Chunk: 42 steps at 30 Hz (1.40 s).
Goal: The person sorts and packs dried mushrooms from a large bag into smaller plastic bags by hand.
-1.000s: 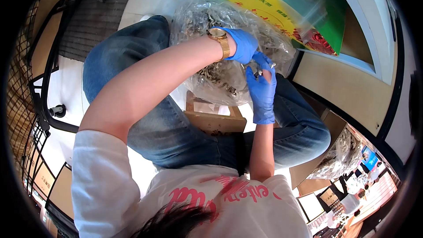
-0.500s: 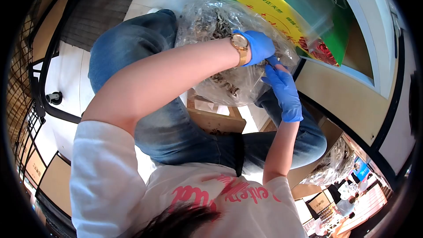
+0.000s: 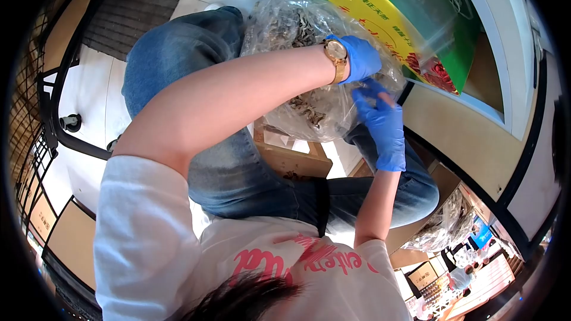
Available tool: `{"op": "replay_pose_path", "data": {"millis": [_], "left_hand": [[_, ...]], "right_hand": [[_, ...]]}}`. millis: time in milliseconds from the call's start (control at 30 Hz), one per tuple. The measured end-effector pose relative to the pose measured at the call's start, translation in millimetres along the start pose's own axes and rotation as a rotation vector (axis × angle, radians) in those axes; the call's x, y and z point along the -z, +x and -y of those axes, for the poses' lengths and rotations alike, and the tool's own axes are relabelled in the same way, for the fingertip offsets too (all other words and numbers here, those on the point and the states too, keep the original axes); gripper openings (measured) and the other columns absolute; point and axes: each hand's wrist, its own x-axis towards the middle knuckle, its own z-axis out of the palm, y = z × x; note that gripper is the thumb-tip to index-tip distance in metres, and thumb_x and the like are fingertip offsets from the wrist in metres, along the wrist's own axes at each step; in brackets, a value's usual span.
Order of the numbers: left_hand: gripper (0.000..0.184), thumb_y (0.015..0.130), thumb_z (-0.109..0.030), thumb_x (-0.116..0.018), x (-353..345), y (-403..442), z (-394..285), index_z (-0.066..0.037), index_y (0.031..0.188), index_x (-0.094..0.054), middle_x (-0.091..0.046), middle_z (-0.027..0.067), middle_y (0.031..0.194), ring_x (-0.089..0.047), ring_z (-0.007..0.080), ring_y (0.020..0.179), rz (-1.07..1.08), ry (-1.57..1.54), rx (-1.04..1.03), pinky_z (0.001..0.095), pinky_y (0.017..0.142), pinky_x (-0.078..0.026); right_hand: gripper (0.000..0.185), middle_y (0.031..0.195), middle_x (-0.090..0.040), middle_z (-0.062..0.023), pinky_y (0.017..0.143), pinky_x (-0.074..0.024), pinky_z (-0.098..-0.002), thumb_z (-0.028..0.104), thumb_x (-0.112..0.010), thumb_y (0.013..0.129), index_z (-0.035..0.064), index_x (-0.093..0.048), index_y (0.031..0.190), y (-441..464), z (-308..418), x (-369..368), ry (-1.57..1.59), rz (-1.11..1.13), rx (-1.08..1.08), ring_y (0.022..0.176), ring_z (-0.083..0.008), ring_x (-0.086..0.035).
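Note:
A large clear plastic bag (image 3: 279,18) of crinkled, grey-brown dried pieces (image 3: 312,113) lies in front of my knees. My left hand (image 3: 361,59), in a blue glove with a gold watch (image 3: 335,52) at the wrist, reaches across over the bag's right part. Its fingers are curled, and what they hold is hidden. Just below and apart from it is my right hand (image 3: 383,120), also blue-gloved, at the bag's right edge. Its fingers are bent and apart, slightly blurred, with a bare patch of skin showing near the fingertips. I see nothing held in it.
A green and yellow carton (image 3: 380,12) stands beyond the bag. Under the bag is a wooden stool or frame (image 3: 291,160). Another plastic bag (image 3: 443,223) sits at the lower right. A black wire cart (image 3: 50,137) is on the left, and cabinets (image 3: 464,137) are on the right.
My left hand has moved slightly right and up. My right hand has drawn down, opening a gap between the two hands, which were touching or overlapping before.

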Motion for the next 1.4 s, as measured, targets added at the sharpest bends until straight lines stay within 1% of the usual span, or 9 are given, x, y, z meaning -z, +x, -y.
{"op": "replay_pose_path", "data": {"millis": [100, 200, 400, 533, 667, 800, 933, 1133, 1400], "left_hand": [[0.024, 0.081, -0.01, -0.054, 2.3, 0.5, 2.3, -0.003, 0.101, -0.066, -0.064, 0.0138, 0.106, -0.062, 0.0317, 0.098, -0.022, 0.067, -0.047, 0.0392, 0.079, -0.051], [0.025, 0.081, -0.014, -0.055, 9.2, 2.4, 3.7, -0.005, 0.102, -0.065, -0.065, 0.0141, 0.101, -0.063, 0.0322, 0.094, -0.043, 0.053, -0.041, 0.0402, 0.078, -0.051], [0.034, 0.082, -0.017, -0.057, 34.8, 17.3, 11.5, -0.009, 0.114, -0.056, -0.061, 0.0129, 0.106, -0.06, 0.027, 0.095, -0.729, -0.636, -0.195, 0.0367, 0.083, -0.047], [0.053, 0.081, -0.033, -0.059, 41.7, -8.3, 15.0, -0.008, 0.125, -0.046, -0.05, 0.0176, 0.123, -0.052, 0.0293, 0.109, -1.106, -1.0, 0.101, 0.0363, 0.093, -0.042], [0.082, 0.08, -0.051, -0.059, 12.9, -42.3, -6.7, -0.009, 0.141, -0.026, -0.036, 0.0154, 0.138, -0.031, 0.0239, 0.13, -0.931, -1.658, 0.401, 0.0381, 0.104, -0.029], [0.058, 0.086, -0.045, -0.057, -45.7, -43.6, -49.8, -0.01, 0.13, -0.041, -0.048, 0.004, 0.128, -0.044, 0.0183, 0.119, -0.325, -2.279, 0.262, 0.0356, 0.099, -0.035], [0.037, 0.091, -0.034, -0.055, -56.8, -27.0, -76.0, -0.011, 0.119, -0.049, -0.055, 0.0011, 0.115, -0.052, 0.0147, 0.107, -0.266, -2.49, -0.113, 0.0309, 0.092, -0.04], [0.033, 0.093, -0.028, -0.052, -31.2, -21.8, -65.4, -0.006, 0.118, -0.053, -0.056, 0.0018, 0.113, -0.05, 0.0114, 0.103, -0.818, -2.323, 0.079, 0.0284, 0.095, -0.037], [0.035, 0.094, -0.025, -0.05, -25.1, -20.2, -69.9, -0.004, 0.123, -0.051, -0.058, 0.0042, 0.115, -0.053, 0.0105, 0.104, -0.866, -2.125, -0.021, 0.0241, 0.093, -0.04]], "right_hand": [[0.029, 0.092, -0.067, -0.0096, 0.067, -0.0497, -0.0316, 0.026, -0.062, 0.084, 0.0087, -0.065, 0.107, -5.6, -11.8, 0.2, -0.65, 0.262, -0.03, 0.074, -0.0219, -0.065], [0.027, 0.093, -0.066, -0.0136, 0.072, -0.0493, -0.035, 0.03, -0.061, 0.083, 0.007, -0.067, 0.097, -7.0, -39.0, 2.8, -0.674, 0.184, 0.096, 0.079, -0.0295, -0.063], [0.02, 0.099, -0.065, -0.0128, 0.083, -0.0453, -0.0304, 0.001, -0.056, 0.083, -0.0007, -0.065, 0.101, -40.6, -2.0, 91.4, -0.218, -0.149, 0.209, 0.092, -0.0217, -0.061], [0.021, 0.1, -0.066, -0.0091, 0.082, -0.0447, -0.0259, 0.001, -0.054, 0.085, -0.0041, -0.063, 0.102, -78.4, 30.1, 146.3, -0.004, -0.31, 0.195, 0.09, -0.015, -0.06], [0.024, 0.097, -0.066, -0.0161, 0.088, -0.0478, -0.0373, 0.013, -0.059, 0.084, -0.0044, -0.064, 0.101, -96.2, 39.6, 179.4, 0.236, -0.667, 0.054, 0.092, -0.0244, -0.063], [0.026, 0.099, -0.065, -0.0183, 0.085, -0.0502, -0.0366, 0.016, -0.062, 0.083, -0.0049, -0.064, 0.099, -101.9, 39.4, 210.0, 0.408, -0.658, 0.243, 0.09, -0.0242, -0.064], [0.025, 0.099, -0.065, -0.0163, 0.084, -0.0496, -0.0314, 0.016, -0.06, 0.083, -0.0046, -0.064, 0.097, -108.9, 54.0, 217.9, 0.264, -0.603, 0.164, 0.087, -0.0206, -0.064], [0.02, 0.097, -0.066, -0.0111, 0.079, -0.0501, -0.0283, 0.009, -0.057, 0.087, -0.0036, -0.063, 0.102, -124.7, 60.1, 209.5, 0.017, -0.63, 0.078, 0.088, -0.0168, -0.063], [0.021, 0.093, -0.066, -0.0099, 0.078, -0.0488, -0.0273, 0.011, -0.057, 0.087, -0.0032, -0.062, 0.103, -131.0, 53.3, 224.3, 0.052, -0.756, 0.16, 0.082, -0.0155, -0.062]]}}
